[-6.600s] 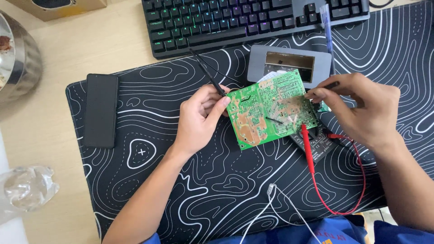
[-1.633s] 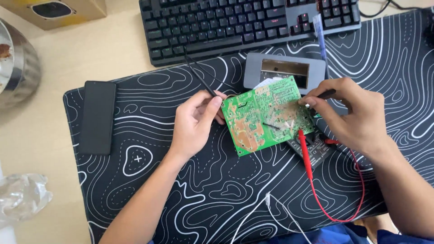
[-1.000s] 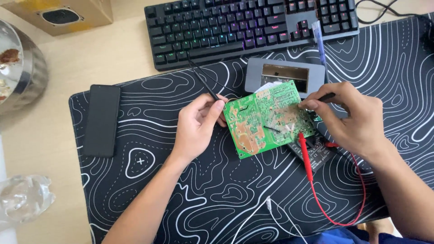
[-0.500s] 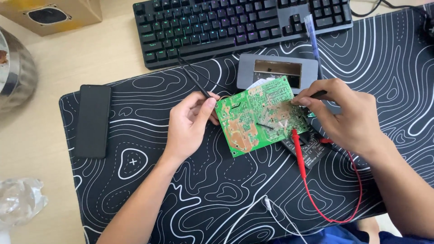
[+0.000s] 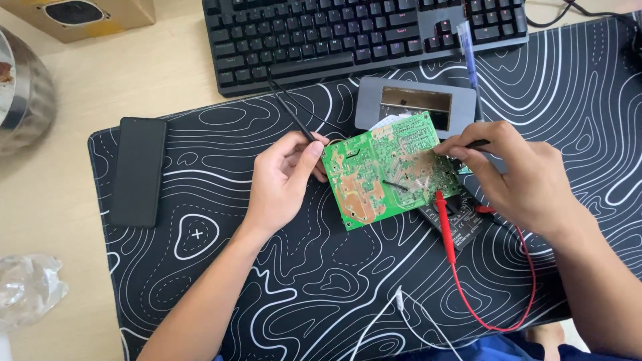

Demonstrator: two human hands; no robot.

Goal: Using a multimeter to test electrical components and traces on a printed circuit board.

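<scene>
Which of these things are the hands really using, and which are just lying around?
In use:
left hand holding a thin black probe
right hand
green circuit board
red probe

Lying about:
keyboard
black phone
blue pen
grey box
crumpled plastic

The desk mat covers the near and right part of the desk. The circuit board lies at the mat's centre, between the left hand and the right hand. A test probe rests against the board's near right corner, on top of a small module. A flat device lies just behind the board. The keyboard runs along the far edge, overlapping the mat's far side. A phone lies at the mat's left edge. A metal container stands at the desk's left edge, a box at the far left corner.
</scene>
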